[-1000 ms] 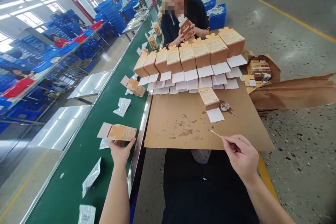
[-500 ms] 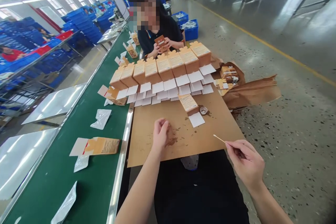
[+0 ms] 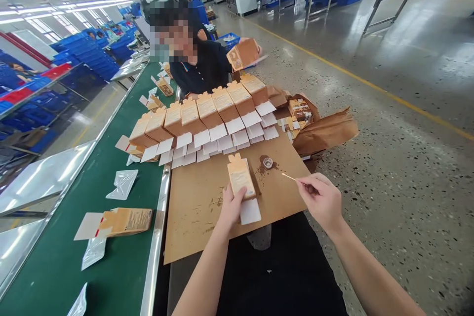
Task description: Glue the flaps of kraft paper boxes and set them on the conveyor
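Note:
My left hand (image 3: 232, 203) is closed around the lower left side of a small tan carton (image 3: 240, 176), whose white flap (image 3: 251, 211) points toward me over the brown board (image 3: 196, 217). In my right hand (image 3: 321, 198) a cotton swab (image 3: 289, 176) is pinched between thumb and fingers, its tip pointing left. Just beyond that tip a small clear dish (image 3: 267, 162) sits in a dark wet patch on the board. Rows of stacked tan cartons (image 3: 209, 111) with white flaps facing me stand behind.
A green conveyor (image 3: 122, 266) with a metal rail runs along the left, bearing an opened carton (image 3: 126, 220) and silvery pouches (image 3: 122, 183). Across the board a co-worker (image 3: 207, 61) holds up a carton (image 3: 244, 54). Crumpled brown paper (image 3: 329, 131) lies right of the stack.
My left hand has taken hold of the single carton, now nearer to me and left of the dish. My right hand still holds the swab. The co-worker has raised a carton to the right.

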Demonstrator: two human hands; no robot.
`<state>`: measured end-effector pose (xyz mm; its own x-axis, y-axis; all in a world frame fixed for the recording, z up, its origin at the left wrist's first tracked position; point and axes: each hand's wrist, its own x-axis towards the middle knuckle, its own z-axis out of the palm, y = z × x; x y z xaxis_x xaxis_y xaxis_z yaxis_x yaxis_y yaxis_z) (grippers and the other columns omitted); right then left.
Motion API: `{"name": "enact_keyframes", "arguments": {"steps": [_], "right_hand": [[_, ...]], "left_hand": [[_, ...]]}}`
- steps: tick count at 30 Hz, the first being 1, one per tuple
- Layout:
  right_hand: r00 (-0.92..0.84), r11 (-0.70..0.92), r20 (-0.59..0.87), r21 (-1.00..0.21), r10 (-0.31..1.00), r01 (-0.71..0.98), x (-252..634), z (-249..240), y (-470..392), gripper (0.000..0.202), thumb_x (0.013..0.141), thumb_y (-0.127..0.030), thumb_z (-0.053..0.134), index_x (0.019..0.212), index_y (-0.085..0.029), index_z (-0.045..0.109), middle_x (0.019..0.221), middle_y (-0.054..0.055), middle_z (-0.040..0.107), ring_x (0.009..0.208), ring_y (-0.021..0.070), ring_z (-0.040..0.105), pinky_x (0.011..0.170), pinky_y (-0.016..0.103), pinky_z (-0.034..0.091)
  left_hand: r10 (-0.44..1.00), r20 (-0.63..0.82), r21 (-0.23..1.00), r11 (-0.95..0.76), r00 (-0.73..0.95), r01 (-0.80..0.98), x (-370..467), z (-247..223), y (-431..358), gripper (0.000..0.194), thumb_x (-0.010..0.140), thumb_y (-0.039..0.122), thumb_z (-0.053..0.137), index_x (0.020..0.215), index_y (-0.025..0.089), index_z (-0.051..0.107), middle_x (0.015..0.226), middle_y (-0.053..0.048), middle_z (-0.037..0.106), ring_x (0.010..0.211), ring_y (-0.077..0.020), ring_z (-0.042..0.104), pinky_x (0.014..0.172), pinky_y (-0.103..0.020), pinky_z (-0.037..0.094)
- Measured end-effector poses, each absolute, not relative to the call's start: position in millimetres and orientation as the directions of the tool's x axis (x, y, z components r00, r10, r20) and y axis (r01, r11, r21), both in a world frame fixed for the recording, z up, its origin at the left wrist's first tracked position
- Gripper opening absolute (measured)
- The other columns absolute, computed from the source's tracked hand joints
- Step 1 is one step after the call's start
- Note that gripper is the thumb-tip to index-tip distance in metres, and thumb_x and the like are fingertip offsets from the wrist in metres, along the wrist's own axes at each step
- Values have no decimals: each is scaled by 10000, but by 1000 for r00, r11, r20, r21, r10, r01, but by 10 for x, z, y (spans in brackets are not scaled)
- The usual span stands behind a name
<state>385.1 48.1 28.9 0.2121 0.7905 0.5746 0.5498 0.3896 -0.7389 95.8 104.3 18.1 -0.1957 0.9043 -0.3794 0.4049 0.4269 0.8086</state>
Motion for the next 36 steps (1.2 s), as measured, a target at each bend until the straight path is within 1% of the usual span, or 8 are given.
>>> {"name": "enact_keyframes", "arguments": {"steps": [3, 5, 10, 17, 21, 24, 29, 36], "right_hand": [[127, 392, 552, -718, 824, 575, 3752, 253, 871, 240, 1112, -257, 706, 931, -254, 864, 809, 13, 716, 664, 164, 644, 680, 304, 597], [48, 381, 514, -693, 857, 612, 3709, 230, 1124, 246, 1089, -229, 689, 902, -251, 847, 820, 16, 695, 689, 169, 633, 711, 304, 586], [-143, 362, 380, -602, 914, 712, 3683, 184, 1578, 228, 993, -120, 702, 814, -236, 783, 858, 33, 673, 750, 196, 618, 757, 326, 533], [-207, 340, 290, -551, 934, 762, 3744, 224, 1756, 288, 995, -95, 711, 741, -232, 716, 848, 38, 643, 748, 198, 605, 733, 325, 493], [-126, 386, 417, -629, 900, 675, 3758, 266, 1461, 214, 1058, -210, 701, 887, -233, 828, 862, 32, 682, 735, 188, 622, 732, 319, 558], [-100, 427, 448, -728, 889, 537, 3502, 190, 1008, 215, 1100, -261, 696, 977, -243, 872, 853, 24, 711, 681, 167, 622, 651, 297, 582], [-225, 469, 414, -815, 882, 339, 2780, -89, 366, 243, 1089, -147, 675, 975, -250, 863, 864, 19, 720, 646, 139, 641, 597, 259, 587], [-266, 526, 454, -759, 850, 384, 2433, -317, 280, 289, 1076, -108, 652, 909, -272, 823, 827, 17, 667, 734, 180, 669, 695, 290, 632]], "left_hand": [[896, -397, 908, 414, -197, 54, 689, 187, 514, 673, 911, 651, 863, 1464, 280, 768, 1539, -169, 806, 1551, -421, 686, 1292, -561, 562], [868, -446, 890, 406, -218, -206, 485, 213, 270, 761, 817, 608, 964, 1466, 255, 781, 1453, -178, 851, 1453, -444, 766, 1215, -582, 630], [836, -472, 844, 336, -281, -418, 45, 348, 62, 761, 796, 527, 981, 1480, 249, 798, 1375, -172, 880, 1406, -492, 799, 1168, -663, 682], [841, -381, 896, 232, -385, -379, -14, 338, 113, 964, 642, 582, 1108, 1485, 264, 764, 1482, -173, 840, 1496, -525, 738, 1228, -697, 645], [857, -271, 954, 179, -438, -239, 56, 237, 263, 986, 606, 506, 1174, 1445, 248, 724, 1482, -169, 827, 1449, -451, 777, 1246, -654, 638], [855, -247, 967, 187, -455, -173, 71, 156, 350, 988, 605, 442, 1198, 1408, 258, 654, 1464, -157, 815, 1423, -396, 793, 1243, -619, 643], [811, -273, 962, 242, -517, -129, 122, 115, 351, 1003, 575, 399, 1216, 1307, 293, 538, 1410, -139, 802, 1368, -387, 818, 1153, -582, 697], [814, -236, 969, 239, -531, -64, 245, 270, 337, 1039, 520, 374, 1218, 1282, 303, 515, 1396, -119, 778, 1391, -393, 797, 1134, -551, 700]]}}
